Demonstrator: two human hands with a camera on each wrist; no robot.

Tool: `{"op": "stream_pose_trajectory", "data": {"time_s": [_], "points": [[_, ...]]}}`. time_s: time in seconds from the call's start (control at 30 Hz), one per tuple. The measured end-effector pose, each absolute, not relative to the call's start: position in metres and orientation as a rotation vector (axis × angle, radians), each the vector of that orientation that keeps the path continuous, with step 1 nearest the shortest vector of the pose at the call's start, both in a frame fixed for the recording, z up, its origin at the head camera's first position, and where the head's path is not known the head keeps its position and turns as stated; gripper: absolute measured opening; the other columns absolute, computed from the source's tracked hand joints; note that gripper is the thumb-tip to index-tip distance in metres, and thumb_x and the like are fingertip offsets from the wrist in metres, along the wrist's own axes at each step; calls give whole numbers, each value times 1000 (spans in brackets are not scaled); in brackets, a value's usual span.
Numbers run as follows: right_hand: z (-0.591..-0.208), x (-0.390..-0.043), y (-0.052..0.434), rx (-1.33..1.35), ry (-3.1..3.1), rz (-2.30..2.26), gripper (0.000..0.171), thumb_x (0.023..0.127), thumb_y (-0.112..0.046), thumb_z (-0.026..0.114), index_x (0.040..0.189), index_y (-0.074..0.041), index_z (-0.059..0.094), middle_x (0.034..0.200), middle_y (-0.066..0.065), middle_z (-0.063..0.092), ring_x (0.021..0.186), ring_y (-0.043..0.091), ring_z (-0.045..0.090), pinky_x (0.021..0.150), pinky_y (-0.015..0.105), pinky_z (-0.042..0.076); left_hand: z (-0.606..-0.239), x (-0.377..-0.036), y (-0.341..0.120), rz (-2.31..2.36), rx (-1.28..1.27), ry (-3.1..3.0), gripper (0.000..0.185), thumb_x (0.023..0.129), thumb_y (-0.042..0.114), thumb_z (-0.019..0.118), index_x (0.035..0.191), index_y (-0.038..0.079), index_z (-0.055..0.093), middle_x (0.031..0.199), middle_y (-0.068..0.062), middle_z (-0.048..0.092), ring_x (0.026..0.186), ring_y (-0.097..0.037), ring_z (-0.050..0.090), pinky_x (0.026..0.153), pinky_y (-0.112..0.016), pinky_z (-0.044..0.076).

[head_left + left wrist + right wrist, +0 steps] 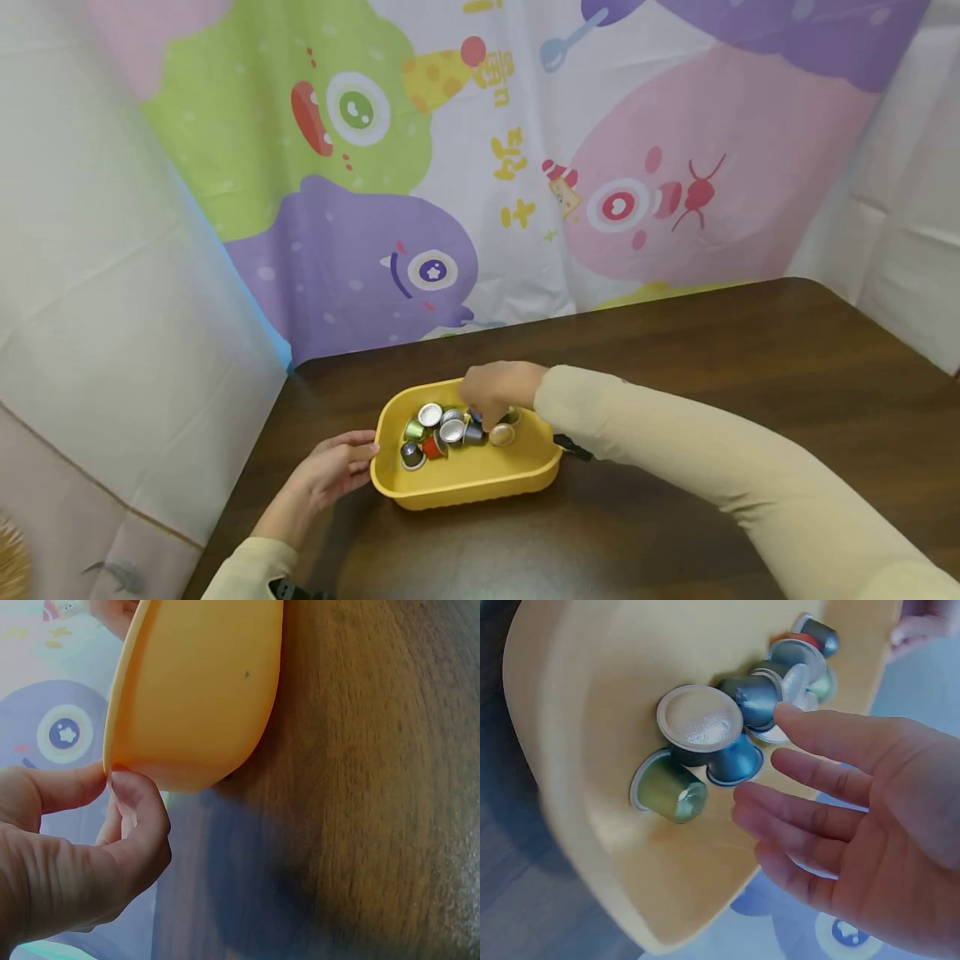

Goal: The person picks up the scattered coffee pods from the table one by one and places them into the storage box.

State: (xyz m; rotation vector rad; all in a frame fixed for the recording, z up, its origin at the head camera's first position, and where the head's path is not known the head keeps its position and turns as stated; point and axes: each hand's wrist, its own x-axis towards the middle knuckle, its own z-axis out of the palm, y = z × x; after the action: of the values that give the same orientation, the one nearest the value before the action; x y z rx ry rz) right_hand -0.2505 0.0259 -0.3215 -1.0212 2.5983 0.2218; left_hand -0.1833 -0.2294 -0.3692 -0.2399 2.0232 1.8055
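A yellow tray [465, 492] [202, 690] [577, 750] sits on the dark wooden table [750, 375]. It holds several coffee capsules [448, 430] bunched at its far end. In the right wrist view I pick out a gold foil-topped capsule [697, 720], a blue one [735, 761] and a green one [667, 791]. My right hand [487, 417] [761, 772] hovers over this pile with fingers spread, holding nothing. My left hand [367, 454] [109, 784] pinches the tray's left rim between thumb and fingertip.
A cartoon monster backdrop [450, 167] hangs behind the table, and white sheets cover both sides. A small black item [573, 448] lies against the tray's right side. Bare tabletop [360, 787] stretches to the right and in front of the tray.
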Motion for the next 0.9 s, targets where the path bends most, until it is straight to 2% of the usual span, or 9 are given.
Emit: {"op": "stream_pose_trajectory", "data": {"time_s": [0.1,0.23,0.4,0.63,0.77,0.9], "points": [[-317,-252,39,-1021,2640,127,12,85,-20,70,83,-14,59,76,-5,53,68,10,46,62,24,39,-368,-186,-230,1808,-229,2019,49,96,6,51,138,-11,32,86,5,66,80,-6,64,75,-24,54],[-319,-251,64,-1042,2707,16,28,86,-27,71,107,-12,62,99,1,64,86,14,56,78,30,48,-370,-185,-233,1821,-228,1997,50,97,7,52,138,-10,31,88,4,66,80,-7,63,75,-23,54],[-329,-245,100,-1095,2792,-189,27,86,-26,70,107,-10,62,106,9,64,95,20,58,85,36,50,-374,-179,-233,1819,-254,1978,50,96,7,53,139,-9,31,90,3,65,80,-8,63,75,-23,55],[-341,-228,144,-1091,2968,-457,31,87,-28,70,111,-10,62,106,7,61,95,19,56,82,36,50,-371,-176,-229,1830,-243,2016,50,96,11,54,138,-8,33,93,5,64,83,-6,62,78,-21,55],[-349,-215,165,-1044,3071,-558,37,87,-32,70,115,-9,62,112,7,62,105,24,58,90,42,50,-370,-172,-228,1792,-272,2151,51,95,18,60,135,-7,41,99,3,65,87,-6,64,80,-24,56],[-357,-202,181,-939,3202,-627,43,86,-35,70,119,-9,60,119,10,61,116,30,55,98,50,44,-369,-167,-233,1707,-244,2340,51,93,25,63,131,-6,49,109,-5,67,93,-10,67,84,-29,57]]}}
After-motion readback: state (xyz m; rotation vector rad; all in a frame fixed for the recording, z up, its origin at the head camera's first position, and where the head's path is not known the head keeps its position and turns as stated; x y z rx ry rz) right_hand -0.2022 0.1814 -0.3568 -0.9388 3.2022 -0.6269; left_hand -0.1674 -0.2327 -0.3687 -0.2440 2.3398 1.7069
